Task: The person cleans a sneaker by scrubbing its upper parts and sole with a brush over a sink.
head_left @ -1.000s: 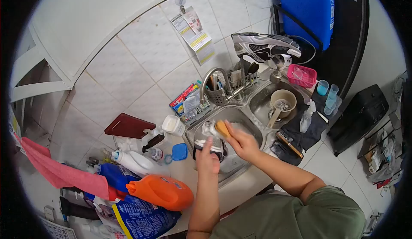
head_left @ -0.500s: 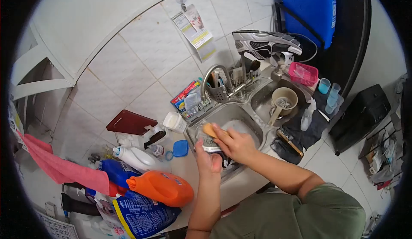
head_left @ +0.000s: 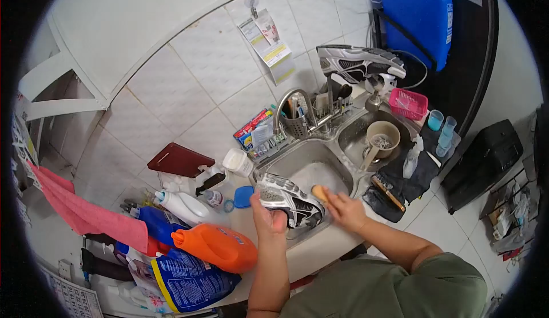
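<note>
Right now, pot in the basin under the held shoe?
No, the pot sits in the right basin, the held shoe over the left basin.

Left hand (head_left: 269, 218) holding shoe (head_left: 290, 200) over sink (head_left: 320, 166), right hand (head_left: 345, 210) holding tan brush (head_left: 318, 193) above sink, second shoe (head_left: 360, 64) behind sink, orange bottle (head_left: 220, 248) left of sink.

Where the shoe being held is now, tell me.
In the head view, just below centre, the shoe is in the left hand over the left sink basin, left of the right hand.
</note>
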`<control>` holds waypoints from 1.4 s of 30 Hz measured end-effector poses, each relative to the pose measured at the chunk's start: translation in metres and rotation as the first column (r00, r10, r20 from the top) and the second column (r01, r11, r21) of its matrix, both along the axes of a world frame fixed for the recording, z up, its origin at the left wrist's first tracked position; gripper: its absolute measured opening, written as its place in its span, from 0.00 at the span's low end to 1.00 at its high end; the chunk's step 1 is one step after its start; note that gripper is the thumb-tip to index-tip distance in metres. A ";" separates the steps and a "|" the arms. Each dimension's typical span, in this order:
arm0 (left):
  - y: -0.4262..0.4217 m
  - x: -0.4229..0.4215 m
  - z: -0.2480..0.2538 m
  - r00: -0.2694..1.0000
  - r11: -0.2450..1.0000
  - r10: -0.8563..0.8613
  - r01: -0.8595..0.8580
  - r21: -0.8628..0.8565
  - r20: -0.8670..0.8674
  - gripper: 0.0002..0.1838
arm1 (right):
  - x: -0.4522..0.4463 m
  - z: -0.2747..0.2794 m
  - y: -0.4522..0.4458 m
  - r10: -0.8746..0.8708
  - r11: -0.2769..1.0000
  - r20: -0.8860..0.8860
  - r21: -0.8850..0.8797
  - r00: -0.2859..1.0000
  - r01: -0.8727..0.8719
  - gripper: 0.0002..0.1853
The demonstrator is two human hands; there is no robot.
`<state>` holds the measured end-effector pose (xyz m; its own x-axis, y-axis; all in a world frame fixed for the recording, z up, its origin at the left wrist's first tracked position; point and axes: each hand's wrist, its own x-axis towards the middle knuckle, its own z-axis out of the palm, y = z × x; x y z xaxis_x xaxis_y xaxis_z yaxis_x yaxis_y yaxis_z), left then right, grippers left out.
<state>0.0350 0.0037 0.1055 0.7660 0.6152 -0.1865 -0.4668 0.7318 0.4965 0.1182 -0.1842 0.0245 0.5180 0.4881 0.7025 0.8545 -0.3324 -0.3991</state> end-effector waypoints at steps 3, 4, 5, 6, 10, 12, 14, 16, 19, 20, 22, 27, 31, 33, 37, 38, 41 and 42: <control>0.000 0.004 -0.005 1.000 0.999 -0.020 0.019 -0.032 -0.020 0.21 | 0.004 0.027 0.012 0.056 0.990 0.014 0.129 0.998 -0.057 0.31; -0.008 0.008 -0.004 0.999 0.999 -0.038 0.039 0.026 -0.035 0.23 | 0.004 0.058 0.033 0.095 0.983 0.094 0.150 0.991 -0.108 0.31; -0.011 0.010 -0.001 0.998 0.998 -0.052 0.053 0.041 -0.034 0.24 | 0.006 0.079 0.047 0.075 0.987 0.109 0.132 0.991 -0.090 0.32; -0.014 0.011 0.001 0.997 0.997 -0.062 0.064 0.053 -0.034 0.24 | 0.007 0.096 0.058 0.060 0.991 0.123 0.112 0.991 -0.074 0.33; -0.007 0.001 -0.003 0.997 0.997 -0.077 0.077 0.030 -0.010 0.25 | 0.001 0.027 0.031 0.091 0.986 0.080 0.131 0.993 -0.101 0.32; -0.007 0.002 -0.007 0.998 0.998 -0.065 0.065 -0.009 0.010 0.25 | 0.000 0.022 0.024 0.097 0.986 0.030 0.132 0.995 -0.100 0.32; -0.015 0.003 0.003 0.996 0.996 -0.085 0.086 0.020 -0.034 0.23 | 0.002 0.072 0.044 0.074 0.989 0.106 0.122 0.992 -0.086 0.32; -0.014 0.004 0.005 0.995 0.996 -0.080 0.082 0.040 -0.057 0.21 | 0.006 0.094 0.058 0.080 0.992 0.130 0.088 0.988 -0.092 0.32; 0.000 0.001 -0.008 0.997 0.997 -0.070 0.069 0.038 0.020 0.21 | 0.001 0.032 0.030 0.146 0.983 0.079 0.104 0.986 -0.154 0.32; -0.008 0.000 0.006 0.999 0.999 -0.042 0.042 -0.011 -0.013 0.21 | 0.005 0.021 0.027 0.137 0.985 0.071 0.091 0.988 -0.143 0.32; -0.005 0.002 -0.001 1.000 0.999 -0.028 0.028 -0.029 0.004 0.21 | 0.000 0.021 0.019 0.102 0.992 0.025 0.071 0.994 -0.103 0.32; -0.010 0.005 0.001 0.997 0.998 -0.058 0.057 -0.031 -0.055 0.21 | 0.004 0.087 0.060 0.099 0.989 0.144 0.094 0.985 -0.113 0.31; 0.002 -0.003 0.003 0.998 0.998 0.048 -0.050 -0.044 -0.033 0.21 | 0.012 -0.007 -0.006 0.090 0.996 0.052 -0.017 0.995 -0.089 0.31; 0.008 -0.005 -0.001 0.998 0.998 0.050 -0.051 -0.027 -0.032 0.20 | 0.010 -0.022 -0.023 0.012 0.999 -0.057 -0.042 0.998 -0.014 0.31; -0.006 -0.002 0.000 0.999 0.999 -0.036 0.036 0.016 -0.004 0.21 | 0.004 0.070 0.046 0.110 0.988 0.128 0.094 0.986 -0.123 0.30; -0.009 0.001 0.000 0.999 0.999 -0.039 0.040 0.018 -0.011 0.21 | 0.008 0.088 0.060 0.098 0.990 0.145 0.091 0.985 -0.112 0.30; -0.004 -0.002 -0.001 0.996 0.996 -0.083 0.083 0.012 -0.013 0.21 | 0.002 0.057 0.048 0.097 0.985 0.148 0.125 0.984 -0.116 0.31; -0.004 0.000 0.001 0.997 0.997 -0.074 0.074 0.010 -0.003 0.21 | 0.001 0.025 0.032 0.112 0.985 0.114 0.118 0.987 -0.126 0.31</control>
